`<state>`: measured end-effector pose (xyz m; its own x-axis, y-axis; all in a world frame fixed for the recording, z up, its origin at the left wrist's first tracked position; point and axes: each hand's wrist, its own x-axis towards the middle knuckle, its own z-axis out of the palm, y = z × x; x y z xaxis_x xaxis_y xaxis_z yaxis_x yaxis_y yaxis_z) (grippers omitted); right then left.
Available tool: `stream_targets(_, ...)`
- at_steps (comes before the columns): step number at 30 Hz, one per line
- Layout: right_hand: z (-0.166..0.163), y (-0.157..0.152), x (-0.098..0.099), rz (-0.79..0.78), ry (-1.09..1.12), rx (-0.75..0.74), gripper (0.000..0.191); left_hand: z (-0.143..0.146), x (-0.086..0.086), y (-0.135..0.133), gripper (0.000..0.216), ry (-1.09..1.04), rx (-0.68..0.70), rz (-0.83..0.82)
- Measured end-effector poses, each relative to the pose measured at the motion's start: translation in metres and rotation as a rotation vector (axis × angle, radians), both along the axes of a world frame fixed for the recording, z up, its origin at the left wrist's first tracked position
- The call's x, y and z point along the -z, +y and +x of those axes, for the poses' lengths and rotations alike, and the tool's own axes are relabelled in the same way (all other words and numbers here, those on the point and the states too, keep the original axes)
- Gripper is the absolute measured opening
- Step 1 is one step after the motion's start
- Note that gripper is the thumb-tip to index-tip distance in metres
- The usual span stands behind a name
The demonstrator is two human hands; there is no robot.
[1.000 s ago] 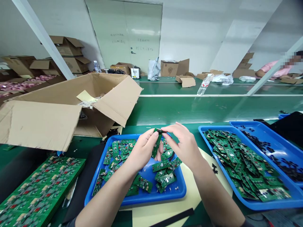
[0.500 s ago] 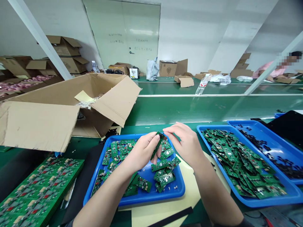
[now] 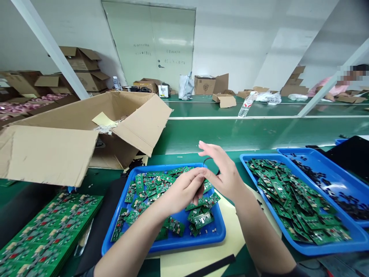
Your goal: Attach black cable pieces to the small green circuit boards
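Observation:
My left hand point(image 3: 184, 188) is closed over the blue tray, its thumb pressed on a green circuit board that is now almost wholly hidden behind the fingers. My right hand point(image 3: 223, 169) meets it at the thumb tip, with its fingers stretched out and apart. A thin dark curved wire point(image 3: 206, 158) arches between the right thumb and fingers; where its ends go is hidden. Beneath both hands, the blue tray point(image 3: 184, 243) holds many small green circuit boards point(image 3: 203, 218) and a few tiny pale parts point(image 3: 213, 231).
At right stand a tray of piled circuit boards point(image 3: 288, 196) and a blue tray point(image 3: 331, 161) with small black parts. Stacked board panels point(image 3: 49, 231) lie at left, behind them an open carton point(image 3: 49, 150). A black strip point(image 3: 211, 266) rests on yellow paper point(image 3: 178, 265). Another person point(image 3: 331, 88) sits far right.
My right hand has spread its fingers and its thumb has come against my left thumb. My left hand has turned, hiding the board; the dark wire has come into sight.

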<state>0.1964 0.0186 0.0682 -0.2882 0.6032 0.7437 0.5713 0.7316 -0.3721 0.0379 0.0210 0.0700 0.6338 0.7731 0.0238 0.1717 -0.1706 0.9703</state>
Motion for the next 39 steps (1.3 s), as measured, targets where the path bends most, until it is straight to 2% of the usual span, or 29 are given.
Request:
stream_targets(2, 0.005, -0.001, -0.002, -0.073, 0.051, 0.046, 0.044, -0.002, -0.001, 0.0, 0.032, 0.051, -0.06, 0.145)
stream_targets(5, 0.009, -0.004, -0.006, -0.154, 0.054, 0.095, 0.024, -0.006, -0.005, 0.002, 0.037, 0.202, -0.121, 0.358)
stream_targets(9, 0.008, -0.008, -0.01, -0.182, 0.111, 0.064, 0.013, -0.007, -0.004, 0.004, 0.044, 0.298, -0.142, 0.494)
stream_targets(15, 0.006, -0.009, -0.01, -0.236, 0.217, -0.006, 0.013, -0.014, 0.003, 0.009, 0.047, 0.197, -0.101, 0.435)
stream_targets(19, 0.007, -0.01, -0.012, -0.169, 0.215, -0.087, 0.013, -0.017, 0.005, 0.013, 0.044, 0.065, -0.142, 0.43)
stream_targets(26, 0.004, -0.013, -0.012, 0.047, 0.094, -0.14, 0.015, -0.019, -0.001, 0.015, 0.032, -0.026, -0.271, 0.615)
stream_targets(30, 0.005, -0.011, -0.011, 0.105, 0.033, -0.158, 0.018, -0.02, 0.001, 0.017, 0.029, -0.047, -0.304, 0.704)
stream_targets(36, 0.013, -0.013, -0.012, 0.097, -0.044, -0.16, 0.021, -0.018, 0.005, 0.015, 0.028, -0.068, -0.344, 0.744)
stream_targets(39, 0.024, -0.02, -0.017, -0.027, -0.131, -0.152, 0.022, -0.018, 0.003, 0.013, 0.03, -0.084, -0.37, 0.742)
